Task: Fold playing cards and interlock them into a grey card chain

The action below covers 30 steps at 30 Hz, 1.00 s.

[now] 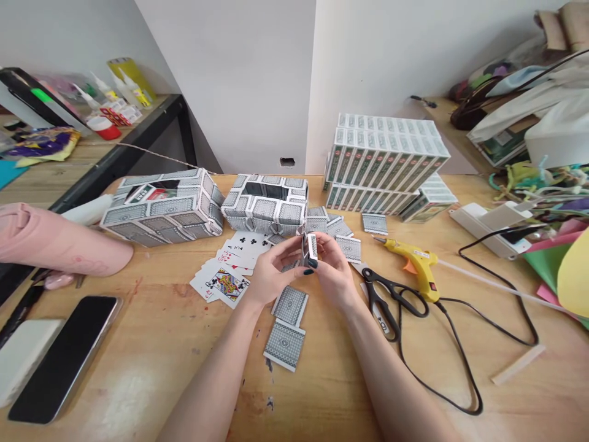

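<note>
Nearest me, 1 phone (64, 359), then 2 folded cards (284, 345) (291, 305) lying flat. Just past 'em, L hand (271, 276) & R hand (334, 270), fingertips pinching a folded card piece (313, 247) approx. mid-table; looks v. light, springy, prob. easily creased, so best held by its edges. To the R, 1 pr. scissors (367, 274), 1 glue gun (426, 264). Further back, 2 card-covered boxes (161, 215) (264, 212), plus stacked card packs (386, 147), no. unclear w/ the overlap.
</note>
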{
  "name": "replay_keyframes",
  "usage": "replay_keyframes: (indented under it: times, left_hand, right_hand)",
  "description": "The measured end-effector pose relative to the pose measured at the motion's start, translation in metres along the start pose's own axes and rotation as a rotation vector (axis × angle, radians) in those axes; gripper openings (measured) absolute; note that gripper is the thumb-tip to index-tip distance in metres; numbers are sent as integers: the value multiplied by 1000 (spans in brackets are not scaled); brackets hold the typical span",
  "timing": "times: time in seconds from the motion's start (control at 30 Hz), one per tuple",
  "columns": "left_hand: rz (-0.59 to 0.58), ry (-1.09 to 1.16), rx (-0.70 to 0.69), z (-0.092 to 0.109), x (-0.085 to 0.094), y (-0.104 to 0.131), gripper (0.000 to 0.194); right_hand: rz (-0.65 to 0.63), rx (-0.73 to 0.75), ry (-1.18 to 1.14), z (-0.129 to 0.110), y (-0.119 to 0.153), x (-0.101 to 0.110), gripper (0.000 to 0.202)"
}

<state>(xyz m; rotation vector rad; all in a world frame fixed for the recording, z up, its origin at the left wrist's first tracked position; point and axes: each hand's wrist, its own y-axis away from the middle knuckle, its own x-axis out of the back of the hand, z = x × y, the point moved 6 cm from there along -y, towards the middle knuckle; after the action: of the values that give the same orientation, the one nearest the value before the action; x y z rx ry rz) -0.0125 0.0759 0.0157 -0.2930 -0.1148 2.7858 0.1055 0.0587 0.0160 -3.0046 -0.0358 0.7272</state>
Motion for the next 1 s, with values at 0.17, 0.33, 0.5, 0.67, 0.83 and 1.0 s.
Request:
replay_keyframes:
  times: [0.17,0.33,0.5,0.67,0.83,1.0]
  left_hand:
    - [30,-70,-80,1,2,0,58]
    - [2,-221,-118,-1,4,2,55]
    - [45,-491,-222,4,8,4,53]
    - [87,-735,-388,10,5,8,53]
    - [97,-835,-503,15,0,11,53]
    - [79,-873,-524,16,-2,11,53]
  right_hand:
    - [29,-10,54,-1,-1,1,53]
    - [-30,-82,61,4,-1,0,56]
    - [-44,-95,46,7,-1,2,57]
    - [-13,-63,167,6,-2,1,34]
    - [-11,-87,161,10,-3,3,30]
    - [23,-76,247,11,-3,9,22]
